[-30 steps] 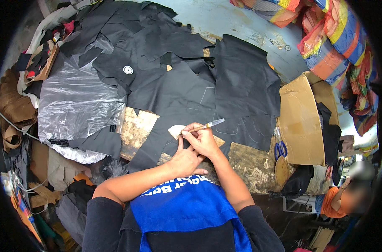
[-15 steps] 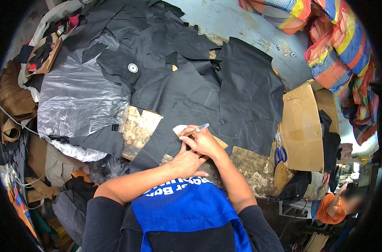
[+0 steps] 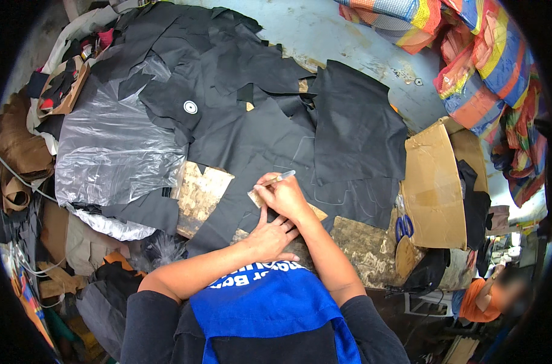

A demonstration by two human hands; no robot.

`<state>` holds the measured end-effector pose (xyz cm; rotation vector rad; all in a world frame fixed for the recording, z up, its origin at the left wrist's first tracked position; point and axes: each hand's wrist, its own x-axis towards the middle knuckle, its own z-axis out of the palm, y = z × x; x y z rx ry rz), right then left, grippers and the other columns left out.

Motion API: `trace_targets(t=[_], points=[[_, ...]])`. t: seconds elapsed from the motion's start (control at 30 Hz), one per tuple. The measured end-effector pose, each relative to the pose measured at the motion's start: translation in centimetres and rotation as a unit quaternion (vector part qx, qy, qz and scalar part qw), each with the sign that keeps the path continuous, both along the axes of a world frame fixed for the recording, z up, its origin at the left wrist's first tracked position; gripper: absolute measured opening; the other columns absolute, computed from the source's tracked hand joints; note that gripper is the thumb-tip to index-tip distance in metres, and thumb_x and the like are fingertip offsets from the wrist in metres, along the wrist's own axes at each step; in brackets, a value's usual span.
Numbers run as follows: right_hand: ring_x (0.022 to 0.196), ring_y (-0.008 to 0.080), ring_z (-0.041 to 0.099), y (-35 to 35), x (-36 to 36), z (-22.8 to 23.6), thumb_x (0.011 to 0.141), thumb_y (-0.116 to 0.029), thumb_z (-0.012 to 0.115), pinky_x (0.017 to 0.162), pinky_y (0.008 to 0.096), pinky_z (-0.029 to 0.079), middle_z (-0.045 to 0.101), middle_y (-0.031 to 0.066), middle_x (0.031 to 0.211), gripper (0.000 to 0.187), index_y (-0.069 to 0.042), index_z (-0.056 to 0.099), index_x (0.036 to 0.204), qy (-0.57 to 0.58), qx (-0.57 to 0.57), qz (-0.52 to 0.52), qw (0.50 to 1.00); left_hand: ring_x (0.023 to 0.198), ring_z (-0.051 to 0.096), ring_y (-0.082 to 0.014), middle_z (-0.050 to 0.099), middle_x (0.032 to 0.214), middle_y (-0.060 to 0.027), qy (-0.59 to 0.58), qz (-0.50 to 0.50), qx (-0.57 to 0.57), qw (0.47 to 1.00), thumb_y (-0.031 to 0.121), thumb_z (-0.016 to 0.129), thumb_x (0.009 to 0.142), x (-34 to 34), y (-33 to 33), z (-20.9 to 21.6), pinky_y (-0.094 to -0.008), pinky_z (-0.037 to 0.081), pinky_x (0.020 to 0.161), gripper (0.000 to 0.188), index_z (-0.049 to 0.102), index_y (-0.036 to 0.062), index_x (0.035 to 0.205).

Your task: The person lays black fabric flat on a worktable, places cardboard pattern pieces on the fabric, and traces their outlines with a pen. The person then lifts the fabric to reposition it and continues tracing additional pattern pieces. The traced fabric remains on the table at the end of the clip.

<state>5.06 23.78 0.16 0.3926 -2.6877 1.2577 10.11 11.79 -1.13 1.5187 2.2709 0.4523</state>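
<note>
A pen with a pale, see-through barrel is gripped in my right hand, its tip low by the fingers and hidden from view. Under that hand lies a flat tan template piece, mostly covered; one end shows beside the fingertips. My left hand rests flat with fingers apart, just nearer than the right one, touching the template's near side. Both hands work over a black sheet of material spread on the table. Thin pale outlines are drawn on it, to the right of my hands.
Blue-handled scissors lie at the right, beside an upright cardboard box. Clear plastic sheeting covers the left side. A white round disc sits on black pieces farther back. Another person in orange is at the far right.
My right hand and the pen have shifted slightly left and away from me. My left hand stays nearly in place. The whole view has shifted a little.
</note>
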Motion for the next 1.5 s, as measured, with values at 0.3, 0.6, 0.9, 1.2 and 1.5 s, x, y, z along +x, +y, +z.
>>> trace_targets(t=[0.3,0.6,0.9,1.2,1.5], points=[[0.058,0.0182,0.064,6.5,7.3,0.0,0.079,-0.011,0.066,0.056,0.028,0.051,0.067,0.014,0.069,0.013,0.002,0.065,0.079,-0.022,0.029,-0.252,0.967,0.141,0.012,-0.03,0.02,0.151,-0.01,0.023,0.0,-0.042,0.999,0.067,0.05,0.078,-0.1,0.4,0.3,-0.0758,0.005,0.098,0.085,0.031,0.0152,0.143],[0.062,0.0076,0.059,8.0,12.3,-3.4,0.086,-0.007,0.062,0.055,0.0226,0.048,0.064,0.0047,0.07,0.011,0.003,0.059,0.082,0.018,-0.123,-0.403,0.907,0.141,0.014,-0.0297,0.023,0.15,-0.0104,0.029,0.004,-0.022,0.999,0.063,0.055,0.077,0.0,0.4,0.4,-0.0762,0.007,0.097,0.084,0.035,0.0122,0.141],[0.071,0.0327,0.059,5.5,12.7,-0.6,0.071,0.0,0.066,0.062,0.0403,0.047,0.062,0.0152,0.074,0.007,-0.001,0.06,0.076,0.087,0.104,-0.262,0.955,0.139,0.019,-0.0292,0.028,0.147,-0.0108,0.003,0.003,-0.023,1.0,0.045,0.061,0.081,-0.5,0.7,1.4,-0.0773,0.014,0.095,0.069,0.041,0.0102,0.136],[0.075,0.0237,0.066,2.0,10.1,-0.7,0.082,-0.013,0.066,0.069,0.0327,0.051,0.067,0.0129,0.081,0.015,0.0,0.064,0.087,-0.048,-0.131,-0.147,0.979,0.109,0.057,-0.0242,0.058,0.119,-0.0177,-0.331,0.103,0.11,0.932,0.011,0.044,0.092,-9.5,-0.5,1.6,-0.0339,0.046,0.091,0.047,0.036,0.0013,0.137],[0.076,0.0254,0.065,-0.6,5.5,-2.0,0.08,-0.01,0.068,0.068,0.0325,0.052,0.067,0.0122,0.08,0.012,0.0,0.066,0.086,0.05,-0.061,-0.062,0.995,0.107,0.057,-0.0227,0.054,0.123,-0.019,-0.6,0.211,0.187,0.749,0.035,0.037,0.1,-11.1,-2.1,-1.1,-0.0323,0.045,0.093,0.06,0.016,0.003,0.146]])
